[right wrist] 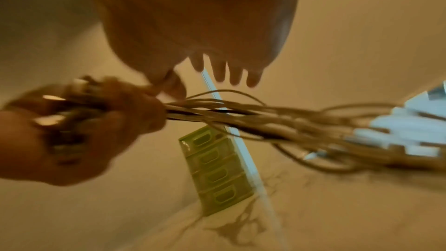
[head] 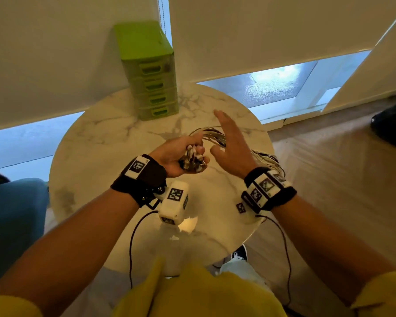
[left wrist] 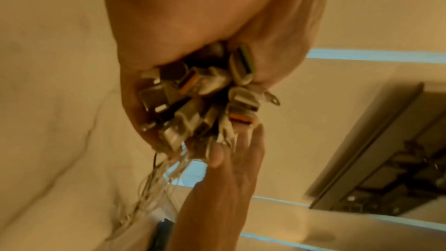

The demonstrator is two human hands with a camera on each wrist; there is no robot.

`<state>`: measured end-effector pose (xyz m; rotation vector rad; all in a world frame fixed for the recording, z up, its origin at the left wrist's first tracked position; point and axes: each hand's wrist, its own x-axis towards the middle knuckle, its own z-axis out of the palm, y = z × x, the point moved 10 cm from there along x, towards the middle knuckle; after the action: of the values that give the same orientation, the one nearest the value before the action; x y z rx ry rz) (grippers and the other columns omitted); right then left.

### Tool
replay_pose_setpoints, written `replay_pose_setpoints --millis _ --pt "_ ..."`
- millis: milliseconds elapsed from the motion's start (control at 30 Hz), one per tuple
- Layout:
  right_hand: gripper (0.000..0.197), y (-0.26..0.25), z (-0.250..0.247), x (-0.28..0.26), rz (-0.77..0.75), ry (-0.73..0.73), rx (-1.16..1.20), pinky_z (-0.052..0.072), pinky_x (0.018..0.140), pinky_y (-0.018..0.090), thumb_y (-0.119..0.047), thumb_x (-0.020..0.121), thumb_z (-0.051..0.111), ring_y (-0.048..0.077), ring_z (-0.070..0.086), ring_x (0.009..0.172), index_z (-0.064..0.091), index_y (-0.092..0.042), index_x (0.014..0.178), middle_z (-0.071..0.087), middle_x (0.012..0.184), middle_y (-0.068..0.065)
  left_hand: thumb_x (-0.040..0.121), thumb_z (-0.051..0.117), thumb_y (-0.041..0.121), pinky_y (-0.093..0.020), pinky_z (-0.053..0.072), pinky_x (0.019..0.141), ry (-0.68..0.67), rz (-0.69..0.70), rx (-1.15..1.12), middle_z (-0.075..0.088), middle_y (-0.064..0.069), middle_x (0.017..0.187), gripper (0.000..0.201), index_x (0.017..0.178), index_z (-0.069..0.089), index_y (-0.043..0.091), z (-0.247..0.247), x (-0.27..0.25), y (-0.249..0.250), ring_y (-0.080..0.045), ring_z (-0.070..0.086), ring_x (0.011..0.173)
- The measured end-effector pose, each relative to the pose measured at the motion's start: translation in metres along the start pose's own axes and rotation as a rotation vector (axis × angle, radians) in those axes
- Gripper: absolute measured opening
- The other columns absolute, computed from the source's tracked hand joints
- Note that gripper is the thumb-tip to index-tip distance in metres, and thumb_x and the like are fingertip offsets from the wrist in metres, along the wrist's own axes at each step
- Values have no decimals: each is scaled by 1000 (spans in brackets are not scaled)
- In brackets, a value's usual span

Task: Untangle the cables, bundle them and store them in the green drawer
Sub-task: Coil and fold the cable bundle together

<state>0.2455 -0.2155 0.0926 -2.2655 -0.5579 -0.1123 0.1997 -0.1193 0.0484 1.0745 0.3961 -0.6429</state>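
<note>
1. Gripping a cluster of plug ends, the left hand (head: 177, 156) has its fingers curled tight round the cables (head: 212, 136) above the middle of the tabletop (head: 101, 143); the left wrist view shows the connectors (left wrist: 198, 98) crowded together in the palm.
2. The pale strands run from that fist toward the tabletop's right edge and trail over it behind the right wrist.
3. The right hand (head: 232, 143) hovers just beside the strands, fingers straight and spread, holding nothing; it hides part of the strands from the head view.
4. The green drawer unit (head: 151, 74) stands upright at the tabletop's far edge against the white blind (head: 261, 30), all four drawers closed, well apart from the hands.
5. A white tagged box (head: 174, 202) hangs under the left wrist, its black wire (head: 132, 243) dropping past the near edge.
6. A blue seat (head: 14, 225) sits beyond the left edge, and a dark object (head: 393, 124) lies on the wooden floor (head: 329, 168) to the right.
</note>
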Motion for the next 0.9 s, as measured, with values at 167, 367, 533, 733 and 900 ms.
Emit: replay_pose_setpoints --millis 167,367,533,733,900 --pt "29 -1 16 32 -81 -165 -102 50 82 45 -34 81 60 22 59 91 55 -23 108 63 100 1 98 44 28 -30 51 64 -97 49 170 47 4 51 23 80 49 15 13 -11 13 -17 59 58" --pt "11 -29 7 75 -228 -363 -329 31 61 31 -19 88 55 32 58 78 50 -18 79 64 81 11 90 61 9 -25 45 48 137 163 711 54 -3 53 3 93 62 8 0 -17 51 -19 61 57" --pt "30 -61 -9 116 -216 -450 -146 32 47 13 -40 77 77 0 53 50 54 -31 59 53 48 -13 86 58 23 -37 52 64 585 268 1467 67 -8 80 11 94 65 22 -18 -40 132 -26 61 69" --pt "21 -72 -2 132 -214 -528 1 31 46 13 -39 84 70 1 48 48 62 -24 71 50 54 -12 88 54 30 -32 41 68 945 277 1774 66 -7 90 21 104 67 27 -22 -62 172 -31 59 82" --pt "24 -93 -4 140 -267 -515 28 37 51 22 -40 83 71 4 52 51 64 -18 75 57 61 -5 90 57 46 -28 44 56 904 272 1376 64 0 58 34 77 65 15 -46 -57 163 -23 60 59"
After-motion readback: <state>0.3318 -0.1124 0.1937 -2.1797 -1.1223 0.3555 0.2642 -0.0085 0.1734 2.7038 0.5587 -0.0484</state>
